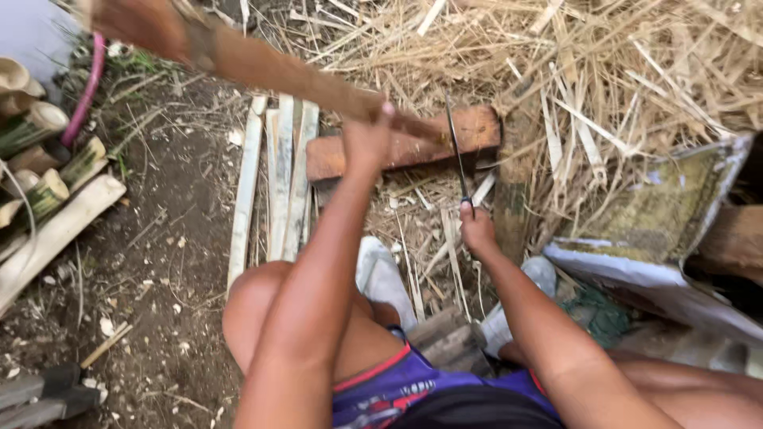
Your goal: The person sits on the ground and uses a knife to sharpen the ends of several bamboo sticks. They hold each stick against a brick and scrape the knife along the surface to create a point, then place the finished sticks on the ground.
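My left hand (367,133) is shut on a long brown bamboo piece (262,67). The piece slants from the upper left down onto a reddish wooden block (485,127) lying on the ground. My right hand (477,228) grips the handle of a thin-bladed knife (455,147). Its blade points away from me and stands across the block, right at the low end of the bamboo piece. Whether the edge has bitten into the bamboo is hidden by blur. I am squatting, with my knees below both hands.
Pale split bamboo slats (280,179) lie left of the block. Cut bamboo sections (48,191) and a pink hose (89,79) sit at the far left. Dry bamboo shavings (604,63) heap up at the top right, above a worn mat on a white board (664,210). Dark tool handles (40,391) lie at the bottom left.
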